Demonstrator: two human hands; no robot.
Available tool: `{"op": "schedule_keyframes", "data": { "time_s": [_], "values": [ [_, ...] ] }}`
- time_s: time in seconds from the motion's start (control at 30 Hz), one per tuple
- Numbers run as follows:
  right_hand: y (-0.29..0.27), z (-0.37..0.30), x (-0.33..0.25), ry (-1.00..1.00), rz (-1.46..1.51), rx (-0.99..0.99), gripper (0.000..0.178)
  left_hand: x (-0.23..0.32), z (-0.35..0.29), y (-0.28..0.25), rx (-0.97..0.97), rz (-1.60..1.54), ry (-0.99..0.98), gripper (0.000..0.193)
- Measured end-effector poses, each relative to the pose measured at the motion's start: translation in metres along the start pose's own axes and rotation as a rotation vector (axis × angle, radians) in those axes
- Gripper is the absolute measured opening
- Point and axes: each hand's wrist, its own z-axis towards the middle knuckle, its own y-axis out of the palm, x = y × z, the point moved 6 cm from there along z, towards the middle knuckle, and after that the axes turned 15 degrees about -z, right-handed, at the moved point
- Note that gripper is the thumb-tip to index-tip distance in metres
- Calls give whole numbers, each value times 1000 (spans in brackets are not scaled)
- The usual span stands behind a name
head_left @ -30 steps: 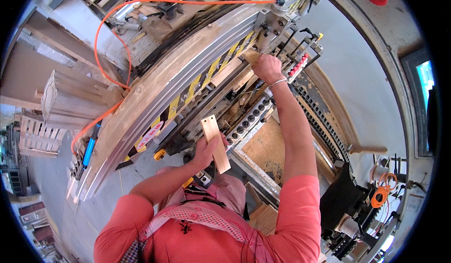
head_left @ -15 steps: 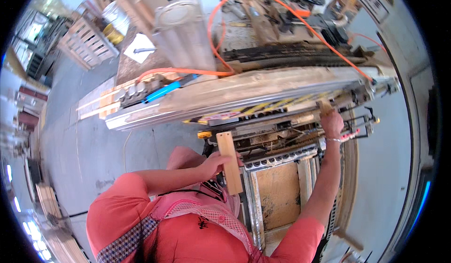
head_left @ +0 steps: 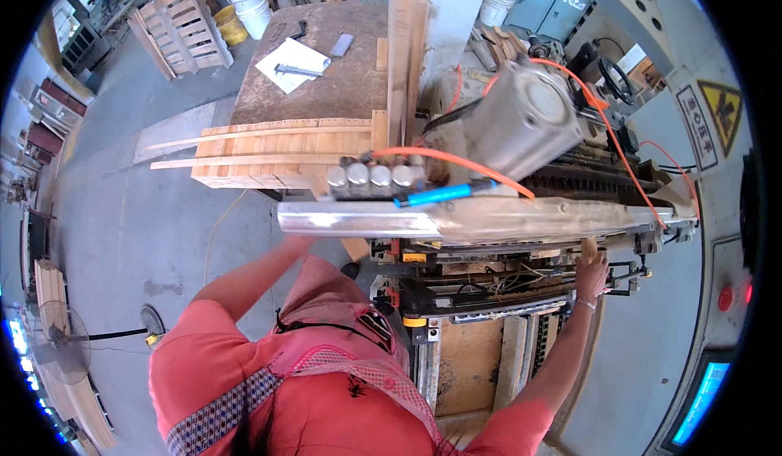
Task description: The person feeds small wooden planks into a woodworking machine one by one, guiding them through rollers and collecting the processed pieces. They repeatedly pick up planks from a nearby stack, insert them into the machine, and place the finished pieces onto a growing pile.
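Wooden strips [head_left: 269, 145] already line the table's [head_left: 350, 81] near edge; 1 wooden piece [head_left: 589, 248], not yet released, is clasped by the right hand [head_left: 592, 276] near the beam's [head_left: 358, 219] right end. Left hand hidden: grip unclear.

Bright light glints on the metal rail [head_left: 358, 221]; edges curve.

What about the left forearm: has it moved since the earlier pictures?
Yes, the left forearm has moved left and toward the metal beam, reaching near its left end; the hand is hidden.
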Motion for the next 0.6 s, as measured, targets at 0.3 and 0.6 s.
{"op": "schedule_keyframes", "data": {
  "time_s": [0.3, 0.6],
  "values": [
    [-157, -75, -71, -74, 329, -262, 19, 40, 183, 21, -129, -89, 20, 30],
    [-366, -53, -136, -112, 311, -106, 20, 6, 236, 68, -179, -271, -189, 36]
  ]
}}
